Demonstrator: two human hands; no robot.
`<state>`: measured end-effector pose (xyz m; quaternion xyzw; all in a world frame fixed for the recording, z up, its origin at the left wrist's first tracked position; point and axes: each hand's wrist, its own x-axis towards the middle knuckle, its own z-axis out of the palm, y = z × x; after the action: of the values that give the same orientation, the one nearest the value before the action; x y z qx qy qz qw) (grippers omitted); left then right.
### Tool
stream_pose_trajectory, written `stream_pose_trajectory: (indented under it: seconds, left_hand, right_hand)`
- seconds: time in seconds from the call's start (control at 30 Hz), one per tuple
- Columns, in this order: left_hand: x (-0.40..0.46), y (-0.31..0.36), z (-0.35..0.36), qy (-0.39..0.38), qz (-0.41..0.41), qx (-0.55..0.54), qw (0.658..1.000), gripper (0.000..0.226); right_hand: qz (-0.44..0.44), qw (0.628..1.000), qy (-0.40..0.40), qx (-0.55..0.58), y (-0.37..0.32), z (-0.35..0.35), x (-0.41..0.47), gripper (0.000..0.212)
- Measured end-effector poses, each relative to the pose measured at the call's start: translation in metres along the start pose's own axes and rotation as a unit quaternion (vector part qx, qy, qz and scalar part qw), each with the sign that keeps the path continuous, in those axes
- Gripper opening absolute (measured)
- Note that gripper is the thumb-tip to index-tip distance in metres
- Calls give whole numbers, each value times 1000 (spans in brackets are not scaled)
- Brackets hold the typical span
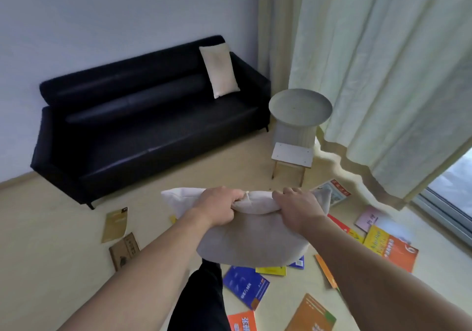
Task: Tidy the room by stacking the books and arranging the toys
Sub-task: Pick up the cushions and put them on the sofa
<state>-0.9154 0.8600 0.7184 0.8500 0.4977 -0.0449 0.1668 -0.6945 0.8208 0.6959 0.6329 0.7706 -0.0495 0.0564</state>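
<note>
we grip a grey pillow (245, 238) by its top edge, our left hand (217, 207) and right hand (297, 209) both curled tight into the fabric, holding it up above the floor (51, 228). books (246, 286) lie scattered on the floor beneath and to the right of it. a black sofa (143, 116) with a cream cushion (219, 70) stands against the wall, a round side table (300, 106) beside it.

A home living room: a black leather sofa (150, 116) with a cream cushion (219, 70) stands against a plain wall, beside a round side table (300, 106), pale full-length curtains (383, 75) and books (246, 286) strewn over the floor (51, 228).
</note>
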Motion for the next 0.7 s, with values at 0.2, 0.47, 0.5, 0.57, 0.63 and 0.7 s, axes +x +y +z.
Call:
stream_pose_trajectory:
  seconds: [0.2,0.47,0.5,0.57,0.63,0.7]
  left_hand:
    - [131,-121,-4,-23,21,-37,999,24]
    - [296,-318,-75,-11,27,-113,993,34]
    - [301,-326,-83,-9,26,-115,993,32]
    - [333,-363,-118,6,16,-125,992,31]
    - [352,-386,-146,9,4,-136,991,27]
    - [374,-411,-170,7,-8,-131,991,19]
  right_hand:
    - [13,999,-30,-7,-8,11,163,27]
    - [31,997,-58,-32,-51,-46,420,26]
    - [32,997,-60,-30,-55,-53,428,26]
    - [28,998,-39,-30,-63,-77,479,24]
    - [27,999,-25,-31,-67,-96,513,21]
    - [22,999,-13,-26,-72,-108,555,17]
